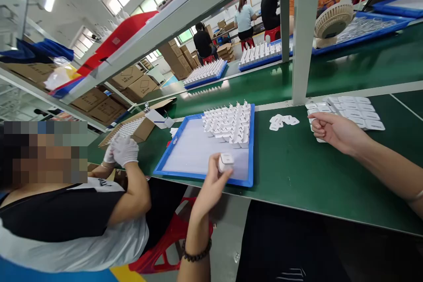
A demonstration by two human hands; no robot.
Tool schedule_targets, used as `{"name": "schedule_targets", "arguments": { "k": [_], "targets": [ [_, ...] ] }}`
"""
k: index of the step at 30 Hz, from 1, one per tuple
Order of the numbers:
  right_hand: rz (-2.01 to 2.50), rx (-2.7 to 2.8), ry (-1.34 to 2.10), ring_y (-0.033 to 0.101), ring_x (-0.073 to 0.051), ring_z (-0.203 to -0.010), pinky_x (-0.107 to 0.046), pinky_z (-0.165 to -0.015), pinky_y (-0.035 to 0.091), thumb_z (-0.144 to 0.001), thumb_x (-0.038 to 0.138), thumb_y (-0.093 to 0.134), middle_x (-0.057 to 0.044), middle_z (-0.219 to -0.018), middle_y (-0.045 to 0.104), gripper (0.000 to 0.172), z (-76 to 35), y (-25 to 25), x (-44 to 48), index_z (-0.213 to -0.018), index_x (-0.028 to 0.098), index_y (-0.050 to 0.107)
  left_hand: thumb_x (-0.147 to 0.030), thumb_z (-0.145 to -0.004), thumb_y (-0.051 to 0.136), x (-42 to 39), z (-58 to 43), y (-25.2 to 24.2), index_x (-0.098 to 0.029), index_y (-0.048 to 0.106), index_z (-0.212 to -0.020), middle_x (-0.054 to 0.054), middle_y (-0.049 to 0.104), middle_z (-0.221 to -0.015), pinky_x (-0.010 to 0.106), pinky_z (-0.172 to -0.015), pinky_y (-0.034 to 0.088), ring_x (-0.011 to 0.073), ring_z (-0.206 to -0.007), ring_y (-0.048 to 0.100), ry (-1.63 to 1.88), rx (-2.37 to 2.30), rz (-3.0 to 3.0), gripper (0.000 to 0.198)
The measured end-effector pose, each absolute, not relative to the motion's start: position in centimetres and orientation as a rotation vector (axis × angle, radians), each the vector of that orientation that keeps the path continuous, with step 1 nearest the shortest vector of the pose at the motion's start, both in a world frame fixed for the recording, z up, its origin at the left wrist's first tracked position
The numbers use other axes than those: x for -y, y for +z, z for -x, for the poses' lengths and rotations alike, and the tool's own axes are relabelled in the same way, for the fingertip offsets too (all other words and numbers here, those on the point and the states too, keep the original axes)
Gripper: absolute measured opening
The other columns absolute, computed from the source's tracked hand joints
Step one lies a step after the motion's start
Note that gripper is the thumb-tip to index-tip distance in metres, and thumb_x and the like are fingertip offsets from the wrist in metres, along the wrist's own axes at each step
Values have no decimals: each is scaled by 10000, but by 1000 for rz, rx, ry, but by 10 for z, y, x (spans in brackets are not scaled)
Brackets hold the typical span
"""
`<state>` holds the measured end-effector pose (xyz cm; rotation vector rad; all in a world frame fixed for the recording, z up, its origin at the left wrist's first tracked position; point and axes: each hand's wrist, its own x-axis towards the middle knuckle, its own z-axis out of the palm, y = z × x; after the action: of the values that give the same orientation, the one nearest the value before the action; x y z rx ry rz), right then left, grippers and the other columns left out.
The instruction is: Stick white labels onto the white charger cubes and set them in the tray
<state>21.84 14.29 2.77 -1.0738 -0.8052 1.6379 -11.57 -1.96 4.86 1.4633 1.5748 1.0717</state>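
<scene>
My left hand (213,183) grips a small white power adapter (226,162) between thumb and fingers, over the near right corner of a blue-rimmed tray (253,150). Rows of white power adapters (228,125) with prongs pointing up fill the far right part of that tray. On the right, my right hand (337,132) hovers at the left edge of a group of white rounded-rectangle pieces (355,110) laid in rows. Its index finger is stretched out and the other fingers are curled; no held thing shows. Between tray and rows lie several loose white flat pieces (282,120).
A co-worker's white-gloved hands (124,150) work at a cardboard box (144,128) on the left. A shelf post (301,35) rises behind the bench. Further trays (206,72) of adapters and a fan (333,20) stand beyond it. A red stool (161,246) is below.
</scene>
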Motion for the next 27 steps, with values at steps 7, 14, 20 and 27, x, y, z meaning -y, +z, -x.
{"name": "schedule_targets", "arguments": {
  "k": [7,14,20,27],
  "targets": [
    [1100,866,1630,388,-94,-544,-193,-452,337,-839,212,686,2,-644,487,69,-214,29,-139,-803,177,639,-167,-736,763,-49,169,58,-204,660,-1103,57,615,-1061,376,-893,536,208,-884,640,818,-2145,-1806,383],
    [1075,1021,1442,368,-96,-507,-231,-469,278,-673,379,745,28,-575,462,260,-209,35,-146,-734,198,570,-168,-731,718,-79,147,54,-199,614,-965,46,677,-1023,381,-848,597,183,-789,641,829,-2011,-1982,258],
    [1292,1253,1038,554,-156,-687,-290,-659,474,-860,424,620,-21,-763,617,230,-237,48,-167,-882,196,621,-222,-728,643,-91,158,43,-198,628,-1084,68,556,-1138,427,-803,657,180,-801,681,996,-1903,-1972,357],
    [2028,1294,613,512,-320,-1331,-560,-1117,416,-956,403,690,-139,-1437,548,437,-294,44,-190,-1309,158,613,-254,-795,599,-96,166,35,-191,585,-1230,92,531,-1195,458,-876,657,208,-873,706,931,-1930,-2082,440]
  ]
}}
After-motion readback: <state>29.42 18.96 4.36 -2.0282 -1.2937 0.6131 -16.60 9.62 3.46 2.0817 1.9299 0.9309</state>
